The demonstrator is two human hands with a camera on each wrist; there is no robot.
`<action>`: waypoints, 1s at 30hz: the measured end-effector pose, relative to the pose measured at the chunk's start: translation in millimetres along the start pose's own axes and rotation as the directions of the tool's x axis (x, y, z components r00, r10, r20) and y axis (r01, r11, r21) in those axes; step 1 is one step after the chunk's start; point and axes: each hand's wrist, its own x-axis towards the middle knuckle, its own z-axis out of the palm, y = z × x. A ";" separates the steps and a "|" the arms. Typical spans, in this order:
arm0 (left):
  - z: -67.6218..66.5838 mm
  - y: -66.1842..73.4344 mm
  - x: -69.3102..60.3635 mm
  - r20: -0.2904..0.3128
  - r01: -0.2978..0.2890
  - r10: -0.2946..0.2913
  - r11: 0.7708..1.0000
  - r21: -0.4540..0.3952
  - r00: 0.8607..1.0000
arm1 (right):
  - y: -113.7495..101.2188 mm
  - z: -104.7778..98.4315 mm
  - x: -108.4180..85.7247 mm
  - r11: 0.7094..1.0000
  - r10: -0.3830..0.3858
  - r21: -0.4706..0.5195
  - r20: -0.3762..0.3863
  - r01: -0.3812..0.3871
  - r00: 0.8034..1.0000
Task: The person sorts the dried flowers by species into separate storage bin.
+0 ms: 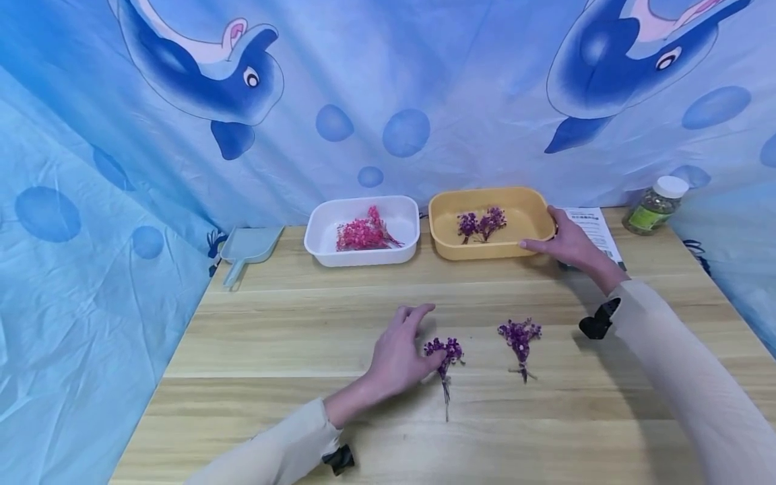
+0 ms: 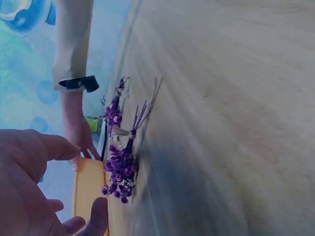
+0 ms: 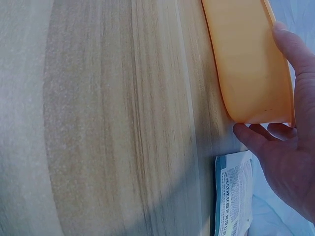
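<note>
My left hand (image 1: 400, 353) hovers over a small bunch of purple dried flowers (image 1: 445, 357), thumb and fingers spread apart around the blossoms. In the left wrist view a gap shows between the left hand's fingers and that bunch (image 2: 123, 169). A second purple bunch (image 1: 520, 342), its stems tied, lies to the right on the table. At the back, my right hand (image 1: 572, 239) holds the right end of a yellow tray (image 1: 479, 251), with the thumb along one side and fingers at the corner (image 3: 251, 115). Purple flowers (image 1: 490, 223) lie inside this tray.
Left of the yellow tray stands a white tray (image 1: 364, 258) with pink dried flowers (image 1: 366, 232). A pale blue dustpan (image 1: 251, 244) lies at the far left. Behind the right hand are a printed packet (image 1: 597, 232) and a jar with a white lid (image 1: 655, 205).
</note>
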 end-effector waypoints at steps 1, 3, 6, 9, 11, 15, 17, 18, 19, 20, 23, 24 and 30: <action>0.5 -0.1 -1.6 0.013 0.004 -0.004 1.000 0.019 1.000 | 0.1 0.0 0.1 1.000 0.002 -0.003 0.000 -0.002 1.000; 2.2 -0.1 -4.0 0.033 0.005 -0.007 0.999 0.048 0.999 | 0.4 0.0 0.3 1.000 0.006 -0.011 -0.003 -0.006 1.000; 4.8 0.8 -6.9 0.055 0.014 -0.018 0.998 0.066 0.998 | 0.6 0.6 0.5 1.000 0.012 -0.013 -0.010 -0.012 1.000; 7.6 2.1 -9.9 0.069 0.034 -0.039 0.997 0.073 0.997 | 1.1 0.9 0.9 1.000 0.009 -0.011 -0.011 -0.009 1.000; 9.8 2.0 -11.9 0.075 0.037 -0.043 0.997 0.073 0.996 | 1.4 1.0 1.4 1.000 0.007 -0.010 -0.009 -0.007 1.000; 14.4 0.8 -14.6 0.082 0.018 -0.024 0.997 0.076 0.996 | 1.2 0.6 1.9 1.000 0.007 -0.019 -0.007 -0.007 1.000; 16.7 0.7 -15.2 0.082 0.006 -0.012 0.997 0.075 0.997 | 1.6 0.3 2.3 1.000 0.012 -0.020 -0.004 -0.012 1.000; 17.7 1.1 -15.2 0.083 0.003 -0.009 0.997 0.078 0.997 | 1.8 0.1 2.3 1.000 0.016 -0.022 -0.002 -0.016 1.000; 18.8 1.5 -15.1 0.083 0.000 -0.007 0.997 0.083 0.997 | 2.1 0.0 2.4 1.000 0.017 -0.019 0.001 -0.017 1.000; 19.8 1.8 -14.9 0.083 -0.003 -0.004 0.996 0.088 0.997 | 2.3 0.1 2.5 1.000 0.019 -0.016 0.002 -0.019 1.000; 22.4 3.5 -13.9 0.098 -0.001 -0.009 0.995 0.102 0.995 | 2.9 -0.1 2.3 1.000 0.022 -0.012 0.004 -0.021 1.000; 23.1 4.1 -13.3 0.105 0.006 -0.018 0.994 0.107 0.994 | 2.9 0.0 2.2 1.000 0.021 -0.012 0.003 -0.021 1.000; 27.4 4.7 -10.1 0.148 0.052 -0.069 0.992 0.113 0.987 | 1.2 0.1 1.4 1.000 0.016 -0.022 -0.002 -0.016 1.000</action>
